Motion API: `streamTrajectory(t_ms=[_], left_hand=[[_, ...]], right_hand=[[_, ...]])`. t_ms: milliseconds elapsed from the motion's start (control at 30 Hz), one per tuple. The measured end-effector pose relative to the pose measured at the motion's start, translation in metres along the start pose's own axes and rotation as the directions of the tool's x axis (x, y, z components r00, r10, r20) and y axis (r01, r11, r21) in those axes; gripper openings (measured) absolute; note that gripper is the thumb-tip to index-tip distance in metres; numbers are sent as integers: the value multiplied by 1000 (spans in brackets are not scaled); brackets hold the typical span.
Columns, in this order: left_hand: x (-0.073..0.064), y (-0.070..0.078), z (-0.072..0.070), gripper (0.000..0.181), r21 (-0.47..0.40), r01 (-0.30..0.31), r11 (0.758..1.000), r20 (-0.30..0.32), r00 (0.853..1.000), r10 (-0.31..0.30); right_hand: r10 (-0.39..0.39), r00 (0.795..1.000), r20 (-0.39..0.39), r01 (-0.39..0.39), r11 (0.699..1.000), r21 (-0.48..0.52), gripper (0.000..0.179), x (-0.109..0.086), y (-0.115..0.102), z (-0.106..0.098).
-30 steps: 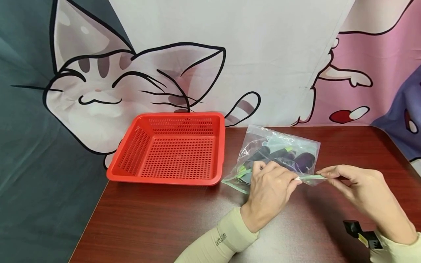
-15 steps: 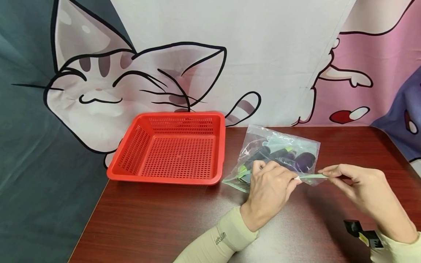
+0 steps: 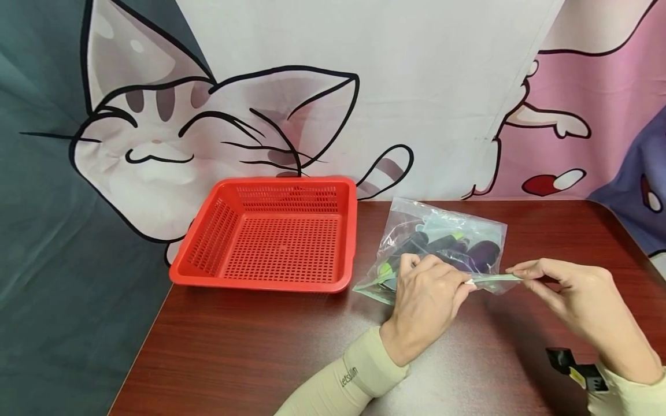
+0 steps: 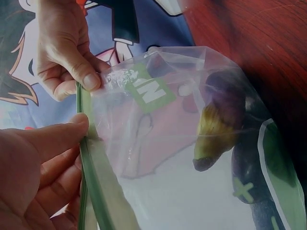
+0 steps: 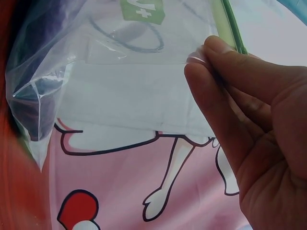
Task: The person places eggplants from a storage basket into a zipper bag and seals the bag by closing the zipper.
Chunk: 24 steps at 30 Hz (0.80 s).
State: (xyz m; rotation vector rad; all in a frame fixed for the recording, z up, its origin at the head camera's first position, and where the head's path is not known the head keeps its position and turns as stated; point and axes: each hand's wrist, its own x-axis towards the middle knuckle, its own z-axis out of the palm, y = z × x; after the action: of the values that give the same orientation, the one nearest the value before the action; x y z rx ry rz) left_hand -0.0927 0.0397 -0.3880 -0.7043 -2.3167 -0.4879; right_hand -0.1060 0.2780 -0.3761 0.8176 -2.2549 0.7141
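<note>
A clear zip bag (image 3: pixel 442 216) with a green closure strip lies on the table, holding several dark purple eggplants (image 3: pixel 483 255). My left hand (image 3: pixel 428 300) pinches the strip near its middle, thumb and index finger on the green edge in the left wrist view. At the strip's right end, my right hand (image 3: pixel 577 292) pinches the bag's corner between thumb and index finger. In the left wrist view an eggplant (image 4: pixel 225 100) with a yellow-green cap shows through the plastic. The left hand covers part of the bag's front in the head view.
A red perforated plastic basket (image 3: pixel 283 248) with nothing in it stands left of the bag. Behind the dark red wooden table (image 3: pixel 250 346) hangs a cloth backdrop (image 3: pixel 442 86) with cartoon figures. A black wrist device (image 3: pixel 574 370) sits at the right sleeve.
My right hand has shifted very slightly to the right, still pinching the bag's corner. The left hand, bag and basket look nearly the same.
</note>
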Motion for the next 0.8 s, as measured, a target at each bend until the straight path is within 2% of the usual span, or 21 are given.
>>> streamTrajectory(t_ms=[200, 500, 800], left_hand=[[1, -1, -1, 9, 5, 3, 1000, 7, 1000, -3], [0, -2, 0, 9, 3, -12, 1000, 4, 1000, 12], [0, -3, 0, 7, 9, -17, 1000, 6, 1000, 17]], right_hand=[[30, 999, 43, -29, 999, -20, 51, -2, 1, -3], [9, 1000, 4, -9, 1000, -1, 50, -2, 4, -2], [36, 996, 80, -33, 999, -37, 53, -2, 4, -7]])
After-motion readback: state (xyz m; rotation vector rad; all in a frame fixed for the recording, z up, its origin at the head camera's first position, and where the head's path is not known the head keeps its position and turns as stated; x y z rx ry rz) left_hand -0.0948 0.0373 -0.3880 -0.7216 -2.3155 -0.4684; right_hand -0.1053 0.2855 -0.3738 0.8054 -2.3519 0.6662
